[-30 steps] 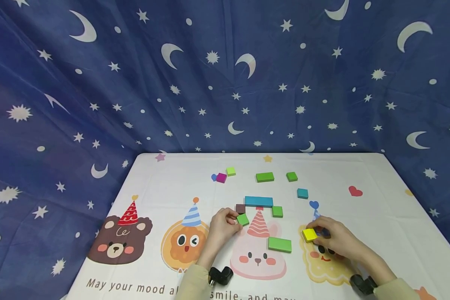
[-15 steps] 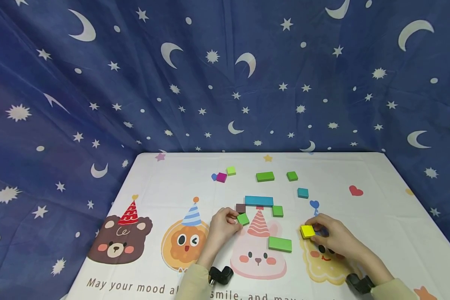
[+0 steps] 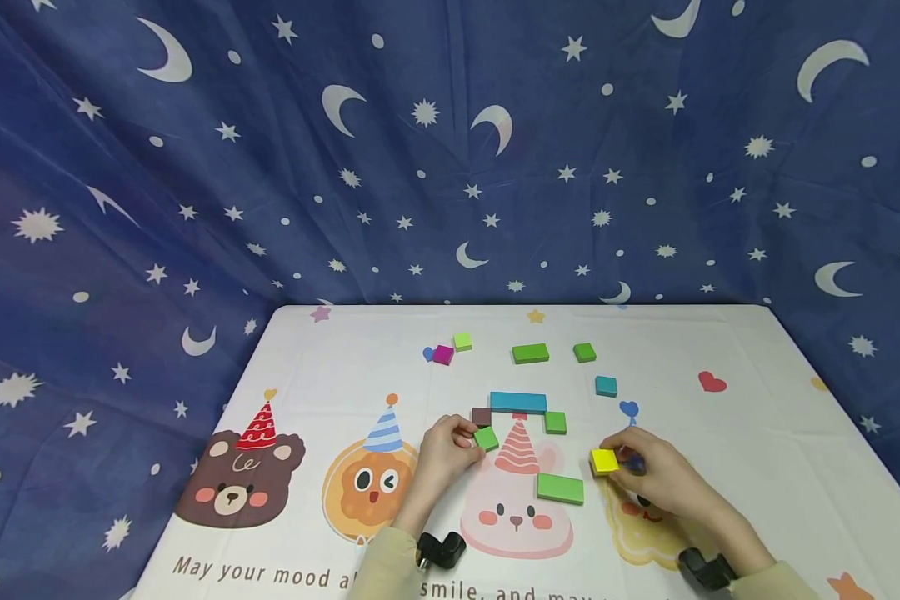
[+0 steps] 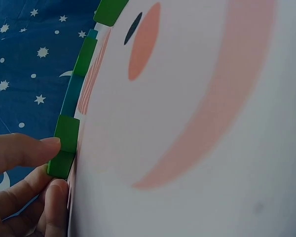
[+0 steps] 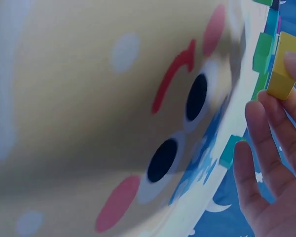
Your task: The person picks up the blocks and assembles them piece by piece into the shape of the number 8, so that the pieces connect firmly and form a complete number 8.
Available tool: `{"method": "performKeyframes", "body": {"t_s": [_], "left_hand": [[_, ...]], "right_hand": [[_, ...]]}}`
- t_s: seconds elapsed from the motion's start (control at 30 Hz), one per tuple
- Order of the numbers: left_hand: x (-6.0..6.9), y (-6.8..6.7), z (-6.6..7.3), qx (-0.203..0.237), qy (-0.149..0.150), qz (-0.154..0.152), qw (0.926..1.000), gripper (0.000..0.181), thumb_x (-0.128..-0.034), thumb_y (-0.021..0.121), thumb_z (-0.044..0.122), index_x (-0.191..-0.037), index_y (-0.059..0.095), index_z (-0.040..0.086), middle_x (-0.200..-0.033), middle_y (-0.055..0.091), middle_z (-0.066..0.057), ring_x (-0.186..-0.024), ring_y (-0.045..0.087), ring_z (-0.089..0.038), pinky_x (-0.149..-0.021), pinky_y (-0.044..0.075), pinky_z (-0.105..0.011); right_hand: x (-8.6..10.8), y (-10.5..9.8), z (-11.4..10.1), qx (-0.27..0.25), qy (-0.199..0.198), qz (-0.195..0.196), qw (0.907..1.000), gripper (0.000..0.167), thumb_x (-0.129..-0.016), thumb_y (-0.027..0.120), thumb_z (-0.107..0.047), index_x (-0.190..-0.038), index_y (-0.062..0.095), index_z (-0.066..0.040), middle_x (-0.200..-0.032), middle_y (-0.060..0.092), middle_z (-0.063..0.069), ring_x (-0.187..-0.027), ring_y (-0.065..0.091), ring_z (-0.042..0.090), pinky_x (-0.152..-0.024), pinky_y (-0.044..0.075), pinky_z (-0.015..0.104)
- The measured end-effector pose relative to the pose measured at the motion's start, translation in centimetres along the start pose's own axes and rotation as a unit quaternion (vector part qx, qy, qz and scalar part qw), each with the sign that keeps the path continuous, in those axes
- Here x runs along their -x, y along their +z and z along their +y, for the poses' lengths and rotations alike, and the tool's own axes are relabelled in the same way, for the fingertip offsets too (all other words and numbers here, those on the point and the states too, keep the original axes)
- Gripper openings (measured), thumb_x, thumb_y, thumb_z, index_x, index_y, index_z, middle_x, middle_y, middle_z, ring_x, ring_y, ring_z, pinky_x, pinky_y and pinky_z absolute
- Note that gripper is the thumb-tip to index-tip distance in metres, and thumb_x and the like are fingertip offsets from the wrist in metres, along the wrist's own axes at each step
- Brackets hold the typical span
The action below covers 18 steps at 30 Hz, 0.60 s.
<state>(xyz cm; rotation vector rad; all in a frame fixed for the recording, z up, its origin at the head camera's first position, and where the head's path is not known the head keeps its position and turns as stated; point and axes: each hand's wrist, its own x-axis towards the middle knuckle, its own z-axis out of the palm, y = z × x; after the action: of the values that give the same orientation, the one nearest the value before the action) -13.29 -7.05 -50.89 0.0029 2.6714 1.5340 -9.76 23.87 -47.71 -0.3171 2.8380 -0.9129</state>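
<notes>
- Behind the table (image 3: 783,450): curtain (image 3: 420,142)
- In left hand (image 3: 447,450): first block (image 3: 485,439), just in front of second block (image 3: 481,417)
- Right of this second, slightly behind: third block (image 3: 518,402)
- At near right corner of the third: fourth block (image 3: 556,422)
- In right hand (image 3: 658,471): sixth block (image 3: 603,462), well in front of seventh block (image 3: 606,386)
- Between both hands, nearer: fifth block (image 3: 560,488)
- Farthest, from left to right: eighth block (image 3: 442,355), ninth block (image 3: 462,342), tenth block (image 3: 530,353), eleventh block (image 3: 585,352)

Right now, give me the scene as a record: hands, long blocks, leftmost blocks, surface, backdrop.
left hand: pinches small green block
right hand: pinches yellow block
long blocks: blue block, near green block, far green block
leftmost blocks: magenta block, lime block
surface: white printed tablecloth
backdrop: star-patterned blue curtain
</notes>
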Motion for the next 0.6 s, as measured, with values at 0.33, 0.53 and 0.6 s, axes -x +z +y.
{"method": "performKeyframes", "body": {"t_s": [0.33,0.53,0.6], "left_hand": [[-0.1,0.1,0.0,0.006,-0.007,0.0,1.0,0.025,-0.0682,0.079,0.002,-0.09,0.068,0.004,-0.082,0.059,-0.006,-0.067,0.049,-0.01,-0.056,0.041,-0.018],[-0.1,0.1,0.0,0.003,-0.007,0.0,1.0,0.025,-0.0683,0.079,0.002,-0.09,0.068,0.004,-0.082,0.059,-0.006,-0.067,0.049,-0.009,-0.056,0.041,-0.018],[0.0,0.1,0.0,0.0,-0.006,0.001,1.0,0.025,-0.0681,0.079,0.001,-0.09,0.068,0.004,-0.081,0.059,-0.006,-0.066,0.05,-0.009,-0.056,0.041,-0.018]], "right_hand": [[-0.6,0.6,-1.2,0.001,0.026,0.005,0.9996,0.033,-0.076,0.078,-0.009,-0.105,0.066,-0.018,-0.098,0.062,-0.005,-0.089,0.053,0.015,-0.079,0.049,0.033],[-0.8,0.9,-1.6,-0.002,0.023,0.014,0.9996,0.032,-0.076,0.077,-0.008,-0.104,0.066,-0.017,-0.098,0.062,-0.005,-0.089,0.053,0.016,-0.078,0.048,0.033],[-0.8,1.0,-1.7,-0.008,0.022,0.019,0.9995,0.032,-0.076,0.076,-0.007,-0.105,0.066,-0.017,-0.099,0.063,-0.004,-0.089,0.053,0.016,-0.079,0.048,0.035]]}}
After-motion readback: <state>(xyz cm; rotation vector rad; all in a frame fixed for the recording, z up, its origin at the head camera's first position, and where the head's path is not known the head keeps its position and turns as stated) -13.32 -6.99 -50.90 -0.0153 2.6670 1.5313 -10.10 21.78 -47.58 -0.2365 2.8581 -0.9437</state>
